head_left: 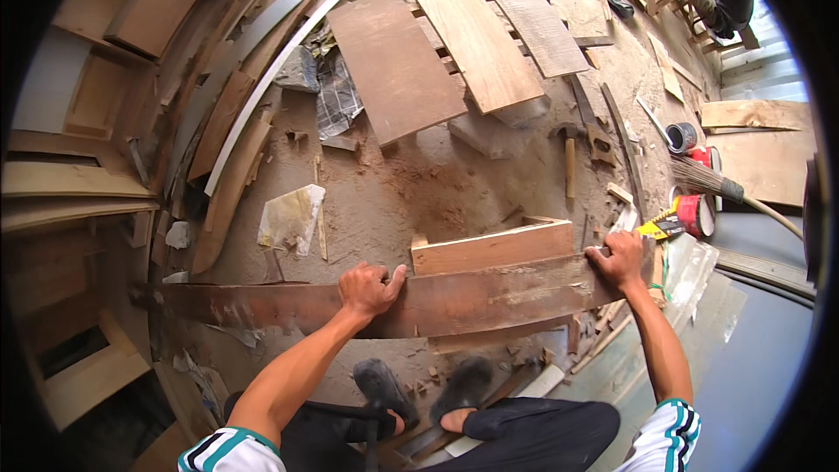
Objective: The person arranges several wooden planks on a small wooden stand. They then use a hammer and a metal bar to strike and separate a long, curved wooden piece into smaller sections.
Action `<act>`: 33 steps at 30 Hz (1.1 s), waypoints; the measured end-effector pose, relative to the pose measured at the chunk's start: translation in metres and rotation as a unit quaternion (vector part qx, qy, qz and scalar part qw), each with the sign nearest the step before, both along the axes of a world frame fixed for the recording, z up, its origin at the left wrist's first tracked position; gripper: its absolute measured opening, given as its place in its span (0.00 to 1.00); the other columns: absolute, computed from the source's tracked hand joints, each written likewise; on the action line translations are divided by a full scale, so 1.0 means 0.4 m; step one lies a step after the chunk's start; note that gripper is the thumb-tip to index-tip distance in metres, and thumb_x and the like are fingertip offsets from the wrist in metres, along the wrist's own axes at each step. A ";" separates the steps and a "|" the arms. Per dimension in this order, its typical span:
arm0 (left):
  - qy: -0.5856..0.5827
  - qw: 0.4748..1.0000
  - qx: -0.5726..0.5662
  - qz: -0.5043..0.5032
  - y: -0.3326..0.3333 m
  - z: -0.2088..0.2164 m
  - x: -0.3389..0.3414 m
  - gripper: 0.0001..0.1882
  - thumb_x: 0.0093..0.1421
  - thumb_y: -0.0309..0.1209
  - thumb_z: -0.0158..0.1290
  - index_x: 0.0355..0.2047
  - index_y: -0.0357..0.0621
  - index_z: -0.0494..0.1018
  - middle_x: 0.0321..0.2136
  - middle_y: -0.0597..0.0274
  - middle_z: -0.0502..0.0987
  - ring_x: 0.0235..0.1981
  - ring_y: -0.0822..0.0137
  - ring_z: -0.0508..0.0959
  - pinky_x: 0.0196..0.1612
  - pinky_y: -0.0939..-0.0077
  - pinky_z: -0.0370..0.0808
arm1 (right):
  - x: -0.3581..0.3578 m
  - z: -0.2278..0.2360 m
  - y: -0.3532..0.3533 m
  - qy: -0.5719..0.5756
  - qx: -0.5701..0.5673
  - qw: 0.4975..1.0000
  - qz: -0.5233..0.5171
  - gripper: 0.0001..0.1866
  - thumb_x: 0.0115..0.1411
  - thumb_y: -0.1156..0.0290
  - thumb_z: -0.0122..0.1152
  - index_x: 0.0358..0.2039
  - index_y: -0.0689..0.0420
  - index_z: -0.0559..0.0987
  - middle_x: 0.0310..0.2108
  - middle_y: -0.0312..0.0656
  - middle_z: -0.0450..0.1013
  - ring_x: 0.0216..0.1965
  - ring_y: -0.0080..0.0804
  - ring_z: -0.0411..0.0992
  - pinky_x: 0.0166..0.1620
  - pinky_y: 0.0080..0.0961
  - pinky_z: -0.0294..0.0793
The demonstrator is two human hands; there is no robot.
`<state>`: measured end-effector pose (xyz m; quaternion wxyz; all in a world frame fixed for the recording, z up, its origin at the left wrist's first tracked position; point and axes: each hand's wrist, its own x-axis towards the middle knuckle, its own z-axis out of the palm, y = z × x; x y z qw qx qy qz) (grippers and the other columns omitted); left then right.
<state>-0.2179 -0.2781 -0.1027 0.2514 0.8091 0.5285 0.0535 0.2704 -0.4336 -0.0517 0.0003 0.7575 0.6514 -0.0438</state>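
Head view, long plank: the reddish-brown, scuffed plank (489,297) runs crossways under both hands, reaching well past the left one and ending just past the right.
Left hand: so the left hand (371,288) has its fingers curled over the plank's far edge, thumb poking out to the right.
Right hand: the right hand (619,260) grips that same edge close to the plank's right end, set well apart from the left.
Wooden box: a shallow box (489,246) sits just beyond the plank, between the hands; can't tell if it's touching the plank.
Yellow thing: there's a yellow-and-black thing (662,225) right beside the right hand, partly hidden tbh.
Red can: the can (695,214) is just right of that.
Broom: its bristles (695,173) are farther out past the right hand.
Hammer: the hammer (570,166) lies on the dirt beyond the box, nearer the right hand.
Flat boards: three of them (398,70) lie side by side, well beyond both hands.
Shoes: dark pair (384,387), on the near side of the plank, between the forearms.
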 end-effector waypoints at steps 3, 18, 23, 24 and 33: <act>0.007 1.000 0.018 0.010 0.011 0.006 0.007 0.29 0.59 0.54 0.53 0.14 0.43 0.78 0.15 0.44 0.74 0.19 0.48 0.76 0.22 0.54 0.70 | -0.011 0.020 0.028 0.000 0.001 1.000 -0.008 0.35 0.56 0.34 0.55 0.28 0.59 0.84 0.21 0.48 0.74 0.27 0.45 0.71 0.37 0.40 0.64; 0.026 0.996 0.065 0.063 0.007 -0.030 0.009 0.31 0.61 0.50 0.48 0.11 0.38 0.76 0.11 0.43 0.71 0.14 0.45 0.74 0.20 0.53 0.69 | 0.161 -0.337 0.380 -0.044 -0.499 0.832 -0.239 0.37 0.59 0.38 0.52 0.44 0.67 0.80 0.43 0.59 0.77 0.47 0.50 0.77 0.48 0.45 0.76; -0.005 0.994 0.072 0.077 0.002 -0.019 0.007 0.29 0.59 0.48 0.49 0.08 0.40 0.73 0.09 0.45 0.69 0.11 0.48 0.72 0.17 0.55 0.66 | 0.188 -0.475 0.425 -0.037 -0.459 0.867 -0.191 0.33 0.59 0.44 0.53 0.43 0.67 0.80 0.41 0.61 0.77 0.46 0.51 0.78 0.47 0.46 0.76; 0.007 0.995 0.058 0.080 0.000 -0.016 0.002 0.29 0.59 0.48 0.49 0.09 0.40 0.74 0.09 0.45 0.70 0.12 0.47 0.73 0.17 0.55 0.68 | 0.182 -0.496 0.441 -0.035 -0.448 0.875 -0.178 0.32 0.59 0.45 0.53 0.42 0.67 0.79 0.41 0.61 0.77 0.46 0.51 0.78 0.47 0.46 0.76; 0.012 0.995 0.042 0.095 -0.004 -0.009 0.003 0.28 0.57 0.50 0.50 0.10 0.40 0.75 0.09 0.45 0.71 0.12 0.48 0.74 0.19 0.56 0.72 | 0.249 -0.562 0.474 -0.047 -0.366 0.922 -0.119 0.25 0.59 0.55 0.54 0.40 0.69 0.78 0.37 0.64 0.77 0.44 0.54 0.78 0.46 0.48 0.77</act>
